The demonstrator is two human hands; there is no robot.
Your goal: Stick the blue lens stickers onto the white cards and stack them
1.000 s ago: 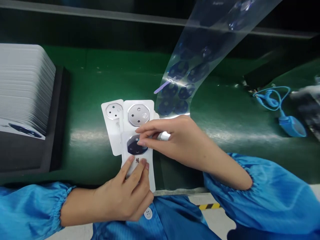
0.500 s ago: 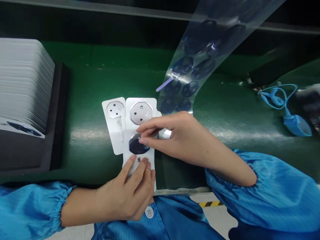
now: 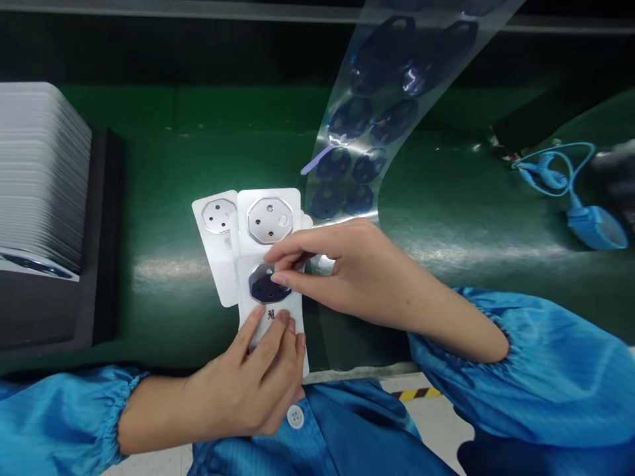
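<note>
My left hand [image 3: 258, 380] rests with its fingers stretched over the lower part of a white back cover [image 3: 297, 307], below its dark octagonal window [image 3: 262, 284]. Small dark characters show beside its fingertips. My right hand [image 3: 342, 268] is closed in a pinch over the upper right of that dark window. Whatever lies between thumb and fingers is too small or hidden to make out. Just above sits another white cover [image 3: 245, 231] with a silvery octagonal holed plate [image 3: 270, 220]. A third white cover [image 3: 223, 264] lies tilted to the left, partly overlapped.
Many white covers stand in a stack [image 3: 40, 172] in a black tray [image 3: 99, 277] at left. A clear strip [image 3: 367, 132] of dark round stickers runs to the back, with a purple tab [image 3: 316, 160] by its edge. A blue coiled cord and clip [image 3: 595, 225] lie at right.
The view has shifted slightly, so the covers and stack appear further left. My hands keep nearly the same pose over the dark window.
</note>
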